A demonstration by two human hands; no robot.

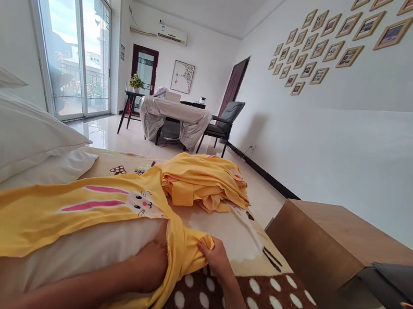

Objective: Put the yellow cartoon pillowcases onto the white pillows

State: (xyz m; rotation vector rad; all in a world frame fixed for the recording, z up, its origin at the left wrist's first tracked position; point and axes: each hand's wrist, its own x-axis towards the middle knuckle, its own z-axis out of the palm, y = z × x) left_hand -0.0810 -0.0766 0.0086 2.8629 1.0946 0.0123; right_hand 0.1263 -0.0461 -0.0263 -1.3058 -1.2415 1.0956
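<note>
A yellow pillowcase with a rabbit face and pink ears lies over a white pillow, whose side shows through the opening. My left hand reaches into that opening, between the pillow and the yellow cloth. Its fingers are hidden, so what they grip does not show. On the outside, my right hand pinches a bunched corner of the pillowcase between thumb and fingers, drawing the cloth toward the right. Beyond both hands, a folded pile of yellow fabric rests on the bed.
White pillows are stacked at the left. A brown and cream patterned blanket covers the bed. To the right stands a brown box-like piece. Farther back are a covered table and a black chair.
</note>
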